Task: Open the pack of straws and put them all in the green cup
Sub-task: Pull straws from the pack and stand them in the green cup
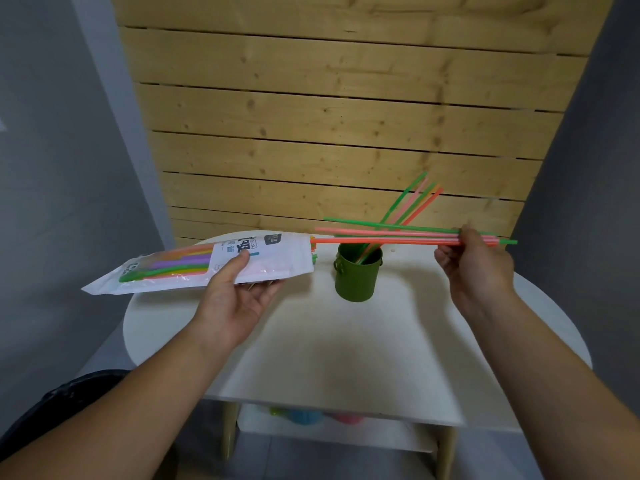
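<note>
My left hand (235, 292) grips the white pack of straws (194, 263) from below, thumb on top, holding it nearly level above the table's left side with its open end facing right. Coloured straws still fill the pack. My right hand (476, 261) pinches a small bunch of green, pink and orange straws (388, 233) near their right ends; the bunch lies level above the green cup (356, 277), its left tips just outside the pack's mouth. Several straws (408, 204) stand leaning to the right inside the cup.
The white round table (346, 341) bears only the cup. A wooden slat wall (329, 116) rises just behind it. Grey walls stand on both sides. Coloured objects (311, 415) lie on a lower shelf under the tabletop.
</note>
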